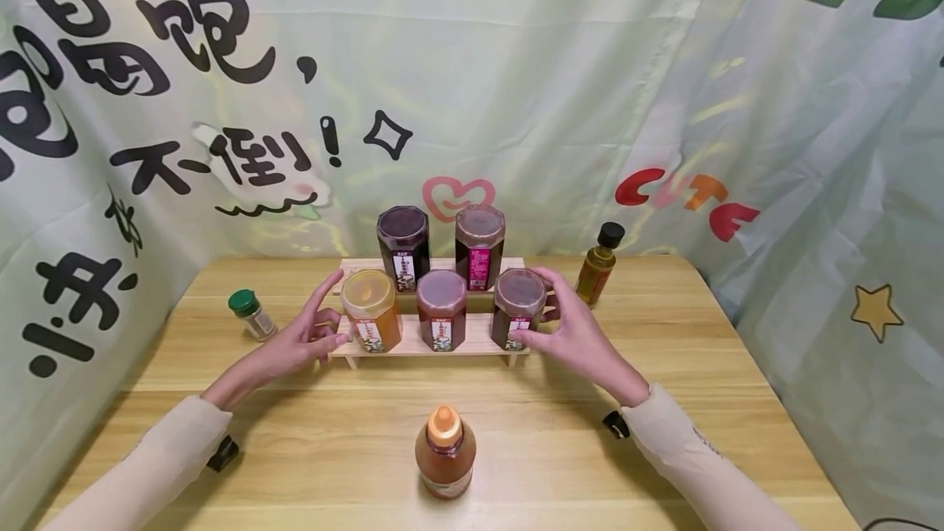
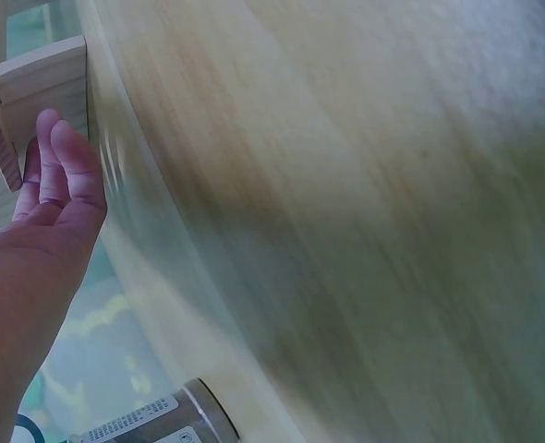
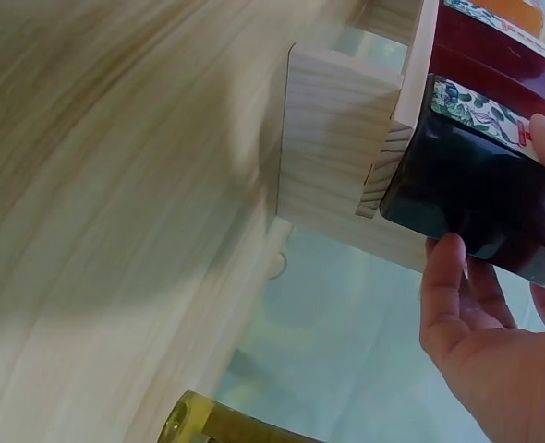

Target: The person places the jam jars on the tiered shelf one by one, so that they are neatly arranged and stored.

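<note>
A two-tier wooden rack [image 1: 479, 342] carries several eight-sided jars. On its lower tier stand an amber jar [image 1: 379, 322], a red jar [image 1: 442, 318] and a dark jar [image 1: 509, 310]. Two more dark jars, a left one [image 1: 413, 256] and a right one [image 1: 472, 252], occupy the upper tier. My right hand [image 1: 583, 334] holds the lower dark jar, thumb on its front and fingers round its outer side. At the rack's left end is my left hand [image 1: 298, 342], fingers loosely bent beside the end panel [image 2: 46, 92]; its thumb is mostly hidden in the left wrist view.
Near my left hand stands a small shaker [image 1: 254, 316] with a green cap. A slim oil bottle [image 1: 593, 273] with a black cap is behind my right hand. An orange-capped sauce bottle [image 1: 446, 457] stands at the table's front. Printed cloth [image 1: 531, 105] hangs around the table.
</note>
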`<state>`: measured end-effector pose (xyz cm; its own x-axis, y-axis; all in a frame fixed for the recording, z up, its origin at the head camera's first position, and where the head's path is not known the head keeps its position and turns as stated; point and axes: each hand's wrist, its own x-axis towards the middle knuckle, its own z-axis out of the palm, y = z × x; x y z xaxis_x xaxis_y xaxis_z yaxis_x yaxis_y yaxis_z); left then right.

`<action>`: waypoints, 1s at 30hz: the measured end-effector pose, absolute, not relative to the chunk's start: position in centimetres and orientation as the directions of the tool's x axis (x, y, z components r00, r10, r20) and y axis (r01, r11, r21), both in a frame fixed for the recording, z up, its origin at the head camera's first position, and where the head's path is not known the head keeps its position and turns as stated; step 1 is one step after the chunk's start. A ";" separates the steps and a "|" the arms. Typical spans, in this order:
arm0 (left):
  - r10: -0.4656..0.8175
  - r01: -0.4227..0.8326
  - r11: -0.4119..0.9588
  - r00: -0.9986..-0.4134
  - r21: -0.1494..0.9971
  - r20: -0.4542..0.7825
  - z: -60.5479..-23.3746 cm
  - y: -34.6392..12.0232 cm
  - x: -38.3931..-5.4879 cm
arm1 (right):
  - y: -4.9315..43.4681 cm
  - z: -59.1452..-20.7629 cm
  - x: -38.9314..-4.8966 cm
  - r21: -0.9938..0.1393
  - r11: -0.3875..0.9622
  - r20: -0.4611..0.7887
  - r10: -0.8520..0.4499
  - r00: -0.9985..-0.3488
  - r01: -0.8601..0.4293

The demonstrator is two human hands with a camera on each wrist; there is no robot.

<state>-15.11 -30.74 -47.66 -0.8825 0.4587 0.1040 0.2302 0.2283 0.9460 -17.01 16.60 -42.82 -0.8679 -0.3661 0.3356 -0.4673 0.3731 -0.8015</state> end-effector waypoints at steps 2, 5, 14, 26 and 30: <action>0.461 0.232 0.227 -0.881 0.946 0.105 -47.7 -30.8 -15.1 | 16.5 -42.8 -17.0 -0.802 0.373 0.331 -0.371 -0.868 -0.465; 0.466 0.235 0.225 -0.878 0.946 0.107 -47.8 -30.9 -15.1 | 16.4 -42.8 -17.0 -0.805 0.380 0.320 -0.368 -0.873 -0.455; 0.476 0.236 0.225 -0.873 0.946 0.104 -48.0 -30.9 -15.1 | 16.4 -43.1 -16.8 -0.801 0.437 0.272 -0.341 -0.900 -0.408; 0.400 0.299 0.419 -0.908 0.857 0.121 -47.1 -29.9 -15.0 | 17.5 -42.3 -15.4 -0.762 0.483 0.272 -0.366 -0.890 -0.432; 0.351 0.345 0.549 -0.922 0.761 0.165 -46.4 -30.0 -13.3 | 18.2 -42.3 -14.3 -0.723 0.519 0.266 -0.402 -0.876 -0.457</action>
